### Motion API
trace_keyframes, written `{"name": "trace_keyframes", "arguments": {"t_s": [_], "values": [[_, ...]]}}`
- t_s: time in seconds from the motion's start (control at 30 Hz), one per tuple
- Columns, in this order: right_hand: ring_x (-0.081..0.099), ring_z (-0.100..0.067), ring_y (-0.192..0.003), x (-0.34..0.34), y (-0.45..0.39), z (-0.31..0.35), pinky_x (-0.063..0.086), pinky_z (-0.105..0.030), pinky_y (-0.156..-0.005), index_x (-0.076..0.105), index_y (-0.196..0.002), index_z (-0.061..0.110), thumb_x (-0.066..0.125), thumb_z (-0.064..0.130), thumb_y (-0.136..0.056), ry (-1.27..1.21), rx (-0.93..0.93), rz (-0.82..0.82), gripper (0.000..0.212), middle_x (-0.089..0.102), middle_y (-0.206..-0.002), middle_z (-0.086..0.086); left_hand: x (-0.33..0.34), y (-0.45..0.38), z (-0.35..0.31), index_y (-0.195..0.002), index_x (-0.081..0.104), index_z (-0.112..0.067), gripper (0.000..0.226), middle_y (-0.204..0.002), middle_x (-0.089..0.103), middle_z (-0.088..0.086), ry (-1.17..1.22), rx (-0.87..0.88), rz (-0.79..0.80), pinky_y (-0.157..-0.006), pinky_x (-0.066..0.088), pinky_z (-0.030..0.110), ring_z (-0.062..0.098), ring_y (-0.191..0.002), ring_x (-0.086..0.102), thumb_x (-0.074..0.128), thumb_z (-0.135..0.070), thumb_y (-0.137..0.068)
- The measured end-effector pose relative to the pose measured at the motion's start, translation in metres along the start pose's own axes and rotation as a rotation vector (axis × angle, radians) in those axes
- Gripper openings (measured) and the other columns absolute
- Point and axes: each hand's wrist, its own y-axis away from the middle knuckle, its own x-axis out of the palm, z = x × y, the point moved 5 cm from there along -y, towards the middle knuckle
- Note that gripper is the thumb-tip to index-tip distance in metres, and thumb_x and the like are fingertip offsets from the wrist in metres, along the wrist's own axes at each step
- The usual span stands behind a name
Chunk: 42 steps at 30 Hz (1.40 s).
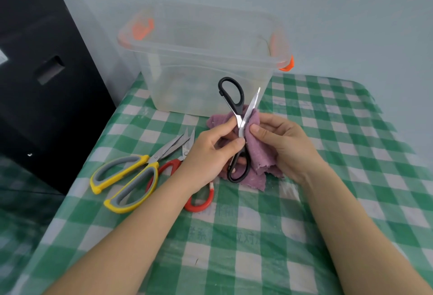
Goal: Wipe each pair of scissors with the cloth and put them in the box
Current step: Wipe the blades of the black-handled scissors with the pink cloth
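Note:
My left hand (210, 152) pinches the black-handled scissors (232, 98) near their pivot, and they are spread wide open above the table. One black loop points up toward the box, the other hangs low by my left palm. My right hand (283, 144) grips the purple cloth (255, 149) and presses it against one blade, whose tip sticks up bare. The yellow-and-grey scissors (126, 177) lie on the table to the left. Red-handled scissors (199, 203) lie beside them, partly under my left forearm. The clear plastic box (201, 65) with orange latches stands open behind.
The table wears a green-and-white checked cloth (351, 177) under a plastic sheet. A large black object (42, 79) stands off the table's left edge. A pale wall rises right behind the box.

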Motion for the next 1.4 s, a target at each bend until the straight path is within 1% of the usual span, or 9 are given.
{"name": "trace_keyframes", "arguments": {"t_s": [0.17, 0.3, 0.5, 0.63, 0.77, 0.97, 1.17, 1.3, 1.4], "values": [[0.069, -0.021, -0.075, -0.0052, -0.0017, -0.0042, 0.059, -0.034, -0.073, 0.07, -0.093, 0.009, 0.067, 0.01, -0.082, 0.126, -0.06, -0.122, 0.012, 0.075, -0.085, -0.01, 0.0007, 0.0017, -0.0023, -0.135, 0.048, -0.029, 0.048, -0.088, 0.065, -0.025, 0.006, -0.003, 0.01, -0.076, 0.043, 0.002, -0.017, -0.083, 0.058, 0.061, -0.011, -0.093], [0.071, -0.016, -0.07, -0.0038, -0.0005, -0.0008, 0.058, -0.027, -0.063, 0.068, -0.093, 0.006, 0.057, 0.001, -0.087, 0.012, -0.01, -0.058, 0.014, 0.075, -0.081, -0.009, 0.0007, 0.0007, -0.0013, -0.116, 0.049, -0.04, 0.044, -0.077, 0.065, -0.021, 0.088, -0.03, 0.027, -0.063, 0.05, 0.008, -0.01, -0.072, 0.063, 0.057, -0.003, -0.094], [0.07, -0.019, -0.081, -0.0028, 0.0009, -0.001, 0.058, -0.037, -0.081, 0.071, -0.097, 0.012, 0.074, 0.017, -0.069, 0.147, -0.057, -0.113, 0.029, 0.075, -0.089, -0.006, 0.0001, 0.0018, -0.0034, -0.134, 0.054, -0.024, 0.043, -0.089, 0.065, -0.018, 0.014, -0.01, 0.012, -0.083, 0.045, 0.007, -0.012, -0.084, 0.059, 0.06, -0.012, -0.094], [0.068, -0.025, -0.08, -0.0034, 0.002, -0.0014, 0.055, -0.044, -0.083, 0.071, -0.093, 0.012, 0.069, 0.012, -0.085, 0.197, -0.078, -0.194, 0.009, 0.075, -0.086, -0.01, 0.0006, 0.0045, -0.0075, -0.133, 0.046, -0.031, 0.047, -0.096, 0.063, -0.022, -0.014, 0.0, -0.001, -0.079, 0.041, 0.0, -0.02, -0.085, 0.056, 0.061, -0.01, -0.093], [0.071, -0.019, -0.077, -0.003, 0.0009, 0.0004, 0.06, -0.031, -0.074, 0.07, -0.093, 0.009, 0.055, 0.0, -0.092, 0.129, -0.044, -0.122, 0.017, 0.075, -0.087, -0.01, 0.0023, 0.0043, -0.0076, -0.136, 0.045, -0.025, 0.048, -0.096, 0.062, -0.015, 0.055, -0.031, 0.029, -0.067, 0.045, 0.001, -0.019, -0.079, 0.059, 0.057, -0.005, -0.094], [0.069, -0.023, -0.092, -0.0002, 0.0026, 0.0024, 0.057, -0.034, -0.087, 0.071, -0.105, 0.006, 0.067, 0.011, -0.077, 0.041, -0.019, 0.002, 0.028, 0.073, -0.104, -0.014, -0.0006, 0.0016, -0.005, -0.121, 0.051, -0.044, 0.042, -0.081, 0.064, -0.036, 0.011, -0.016, 0.025, -0.088, 0.051, 0.019, -0.015, -0.086, 0.059, 0.058, -0.012, -0.095], [0.07, -0.024, -0.082, -0.0017, 0.0036, 0.0017, 0.057, -0.043, -0.084, 0.072, -0.093, 0.011, 0.079, 0.028, -0.062, 0.218, -0.099, -0.203, 0.035, 0.075, -0.091, -0.012, 0.0022, 0.0023, -0.0032, -0.138, 0.046, -0.027, 0.049, -0.096, 0.061, -0.027, -0.038, 0.011, 0.017, -0.082, 0.04, 0.001, -0.021, -0.088, 0.055, 0.061, -0.013, -0.093], [0.064, -0.018, -0.063, 0.0011, 0.0051, 0.0011, 0.054, -0.034, -0.066, 0.071, -0.074, 0.02, 0.077, 0.034, -0.063, 0.198, -0.133, -0.252, 0.018, 0.071, -0.07, -0.006, 0.0021, 0.0043, -0.0056, -0.111, 0.043, -0.056, 0.048, -0.088, 0.058, -0.04, -0.135, 0.01, 0.008, -0.08, 0.036, -0.003, -0.026, -0.089, 0.052, 0.061, -0.014, -0.094], [0.061, -0.023, -0.066, 0.0002, 0.0037, -0.0005, 0.052, -0.035, -0.067, 0.073, -0.067, 0.023, 0.075, 0.035, -0.067, 0.17, -0.104, -0.238, 0.011, 0.07, -0.069, -0.008, 0.0023, 0.003, -0.0037, -0.103, 0.045, -0.055, 0.048, -0.087, 0.06, -0.036, -0.096, 0.015, 0.004, -0.077, 0.038, -0.002, -0.026, -0.086, 0.053, 0.061, -0.01, -0.094]]}}
